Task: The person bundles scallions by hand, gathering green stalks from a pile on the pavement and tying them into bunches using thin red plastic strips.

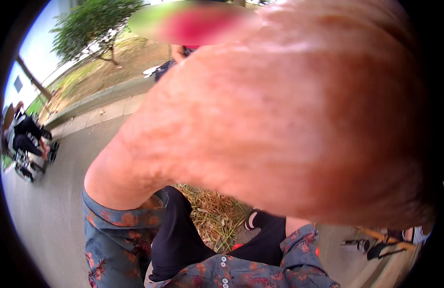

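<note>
My left arm (222, 139) is raised across the view, bare below the sleeve, and its near end fills the right side very close to the camera. Fingers of my left hand do not show. On the right my floral sleeve (298, 242) ends at a bit of bare skin, and the rest of that arm and my right hand are hidden. Below the raised arm, a patch of dry, yellowish grass (212, 213) lies on the ground between my black-trousered legs (171, 235). Beside it a dark shoe or sandal (251, 221) shows. Neither hand visibly touches a thing.
Grey pavement (64, 201) stretches along the left, where a person sits in a wheelchair (28, 161). A kerb (107, 95) borders a slope with a small tree (95, 31). Another person (178, 54) is partly hidden behind my arm. Blurred dark objects (380, 249) lie at lower right.
</note>
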Available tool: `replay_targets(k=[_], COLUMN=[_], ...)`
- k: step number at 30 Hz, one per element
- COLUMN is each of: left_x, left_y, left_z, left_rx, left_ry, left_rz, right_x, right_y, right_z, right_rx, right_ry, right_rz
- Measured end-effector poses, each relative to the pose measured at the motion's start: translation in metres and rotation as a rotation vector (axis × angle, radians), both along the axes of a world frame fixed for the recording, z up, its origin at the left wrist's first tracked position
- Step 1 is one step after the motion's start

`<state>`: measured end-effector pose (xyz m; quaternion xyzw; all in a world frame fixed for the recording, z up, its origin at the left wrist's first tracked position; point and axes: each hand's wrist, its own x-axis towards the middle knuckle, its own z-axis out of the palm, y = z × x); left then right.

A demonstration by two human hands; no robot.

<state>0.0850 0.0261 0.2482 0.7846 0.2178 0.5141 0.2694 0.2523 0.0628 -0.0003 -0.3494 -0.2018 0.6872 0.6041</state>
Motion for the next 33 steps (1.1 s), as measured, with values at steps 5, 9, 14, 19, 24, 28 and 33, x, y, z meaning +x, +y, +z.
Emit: replay_targets(k=[5, 9, 14, 19, 24, 28, 33], left_x=[0.012, 0.024, 0.022, 0.023, -0.007, -0.029, -0.039], left_y=[-0.043, -0.061, -0.096, -0.036, -0.006, 0.003, -0.002], left_z=[0.031, 0.042, 0.073, -0.014, -0.098, -0.162, -0.214], left_rx=[0.049, 0.032, 0.015, -0.215, -0.252, -0.487, -0.668], left_ry=[-0.090, -0.118, -0.028, 0.195, 0.297, 0.069, 0.037], left_rz=[-0.069, -0.118, -0.127, -0.203, 0.102, 0.061, 0.126], right_x=[0.010, 0.002, -0.021, 0.009, -0.008, -0.016, -0.015], right_y=[-0.014, -0.022, -0.007, -0.021, -0.013, -0.006, -0.008], right_z=[0.014, 0.018, 0.034, 0.016, 0.016, 0.003, 0.005], right_rx=[0.006, 0.028, 0.048, -0.010, 0.090, 0.158, 0.099], right_ry=[0.005, -0.055, 0.022, 0.120, 0.114, 0.066, 0.059], right_rz=[-0.005, 0.150, 0.026, -0.141, -0.127, -0.105, -0.097])
